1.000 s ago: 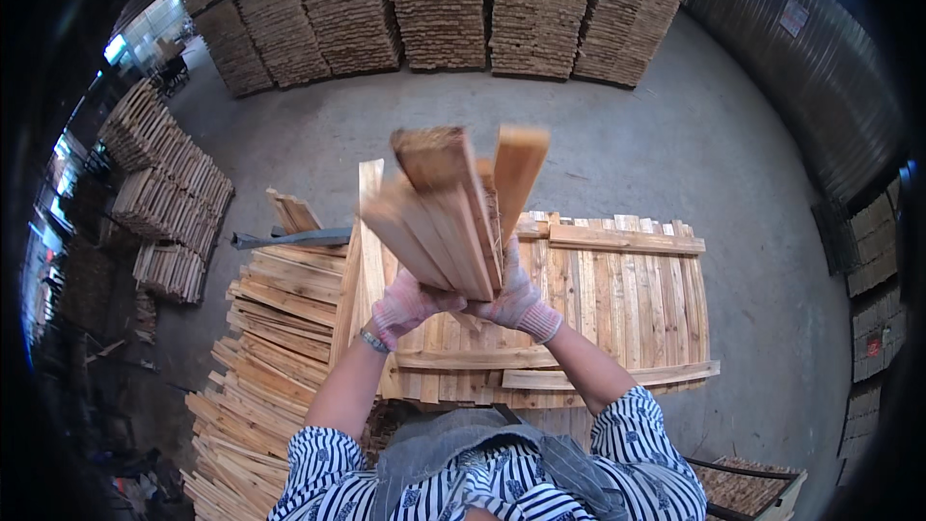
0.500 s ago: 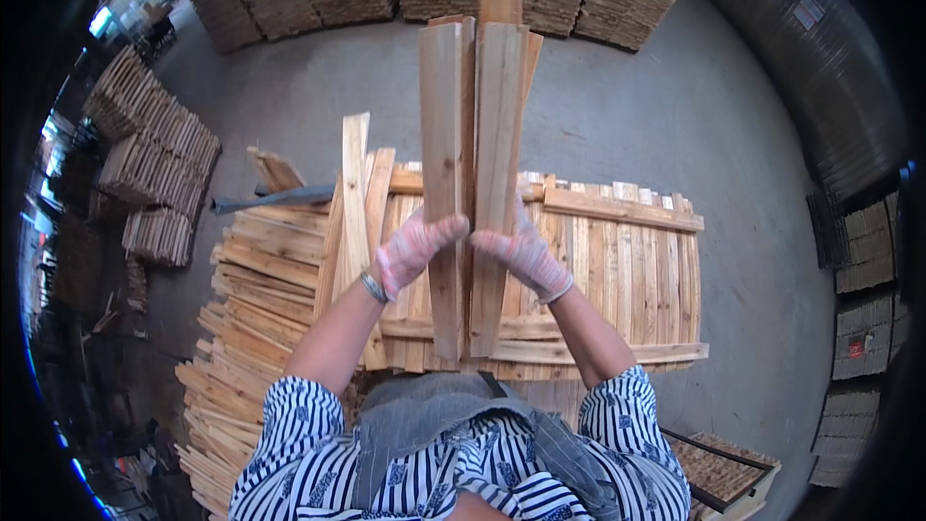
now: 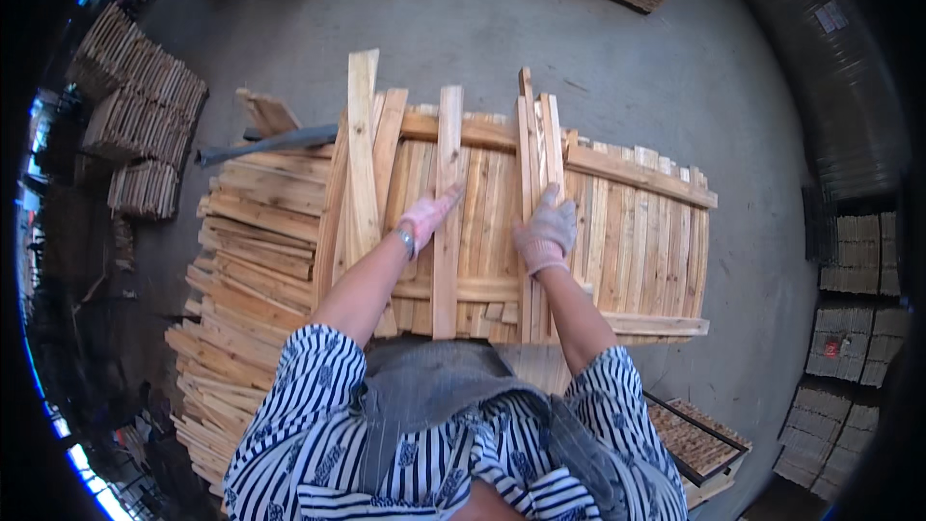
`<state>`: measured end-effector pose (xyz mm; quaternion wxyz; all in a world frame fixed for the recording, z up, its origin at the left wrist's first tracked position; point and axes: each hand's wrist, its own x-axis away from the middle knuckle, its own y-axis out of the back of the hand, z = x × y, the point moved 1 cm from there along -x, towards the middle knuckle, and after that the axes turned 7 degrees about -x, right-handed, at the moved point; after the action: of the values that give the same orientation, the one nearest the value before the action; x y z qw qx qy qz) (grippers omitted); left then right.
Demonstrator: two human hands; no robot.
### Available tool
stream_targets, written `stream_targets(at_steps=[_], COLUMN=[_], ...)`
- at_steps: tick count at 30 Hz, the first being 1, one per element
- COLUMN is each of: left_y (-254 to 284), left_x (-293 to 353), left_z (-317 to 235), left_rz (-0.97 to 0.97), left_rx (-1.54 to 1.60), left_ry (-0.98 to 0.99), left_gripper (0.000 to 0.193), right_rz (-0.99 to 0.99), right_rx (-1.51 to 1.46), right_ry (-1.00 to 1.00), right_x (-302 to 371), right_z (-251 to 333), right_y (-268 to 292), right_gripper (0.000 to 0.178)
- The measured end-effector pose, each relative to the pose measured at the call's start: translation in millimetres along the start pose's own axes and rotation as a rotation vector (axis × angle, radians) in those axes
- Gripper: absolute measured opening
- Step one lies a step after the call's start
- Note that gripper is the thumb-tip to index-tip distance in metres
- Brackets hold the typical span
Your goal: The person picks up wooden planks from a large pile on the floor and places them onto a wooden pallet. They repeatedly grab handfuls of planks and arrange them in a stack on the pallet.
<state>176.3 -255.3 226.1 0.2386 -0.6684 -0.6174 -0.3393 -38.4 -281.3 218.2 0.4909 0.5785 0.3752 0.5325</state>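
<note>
My left hand (image 3: pixel 431 216), in a pale work glove, is closed on a single wooden board (image 3: pixel 449 135) that lies lengthwise away from me. Farther right, my gloved right hand (image 3: pixel 547 234) grips a narrow group of wooden boards (image 3: pixel 548 140), some standing on edge; its fingers are partly hidden. Both holds rest over a layer of boards laid side by side (image 3: pixel 632 241). A far crosspiece (image 3: pixel 641 177) and a near crosspiece (image 3: pixel 656 325) run across that layer. A gap showing the layer beneath separates my hands.
Left of my left hand, a few long boards (image 3: pixel 363 135) lie at a slant. Beyond them is a big untidy pile of loose boards (image 3: pixel 256 265) with a dark strip (image 3: pixel 275 144) on top. Stacked wood (image 3: pixel 140 106) stands far left; a framed crate (image 3: pixel 699 439) is near right.
Both hands have come down from holding upright boards close together. They have spread apart, with one board under the left and the others under the right, lying on the layer.
</note>
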Motion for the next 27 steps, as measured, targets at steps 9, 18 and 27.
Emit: stream_targets(at_steps=[9, 18, 27], left_y=[71.6, 189.1, 208.3], left_x=[47.5, -12.3, -57.9], left_z=[66.6, 125.1, 165.6], left_rz=[-0.767, -0.449, -0.278], left_rx=[-0.622, -0.204, 0.079], left_ry=[-0.543, -0.051, -0.028], left_gripper=[0.080, 0.087, 0.058], right_rz=[-0.080, 0.432, 0.297], right_rx=[-0.731, -1.066, -0.979], right_ry=[0.366, 0.143, 0.047], right_x=[30.0, 28.0, 71.4], right_z=[60.9, 118.6, 212.0], right_y=[-19.9, -41.5, -90.3], right_gripper=[0.096, 0.098, 0.097])
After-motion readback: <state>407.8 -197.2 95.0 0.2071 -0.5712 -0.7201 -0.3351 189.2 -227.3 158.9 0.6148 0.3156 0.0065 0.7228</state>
